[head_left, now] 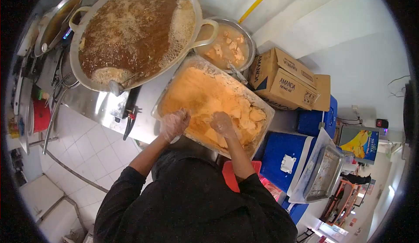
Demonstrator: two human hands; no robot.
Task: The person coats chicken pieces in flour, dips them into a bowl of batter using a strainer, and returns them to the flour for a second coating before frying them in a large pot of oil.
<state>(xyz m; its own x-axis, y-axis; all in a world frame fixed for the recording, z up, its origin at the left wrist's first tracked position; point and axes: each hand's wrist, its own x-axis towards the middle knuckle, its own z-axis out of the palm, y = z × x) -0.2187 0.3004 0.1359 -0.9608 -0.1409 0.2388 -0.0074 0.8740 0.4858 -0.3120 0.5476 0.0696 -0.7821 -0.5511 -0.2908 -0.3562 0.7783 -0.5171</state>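
Observation:
A clear rectangular tub holds orange-tinted flour, with coated chicken pieces heaped at its right end. My left hand, in a thin clear plastic glove, is over the tub's near left part with its fingers curled closed. Near the coated pieces, my right hand, gloved the same way, is also closed, knuckles up. What either hand holds, if anything, is hidden by the fingers.
A large wok of bubbling brown oil stands behind the tub, a ladle at its rim. A metal bowl holds pieces in cloudy liquid. Right are a cardboard box, a blue cooler and a metal tray.

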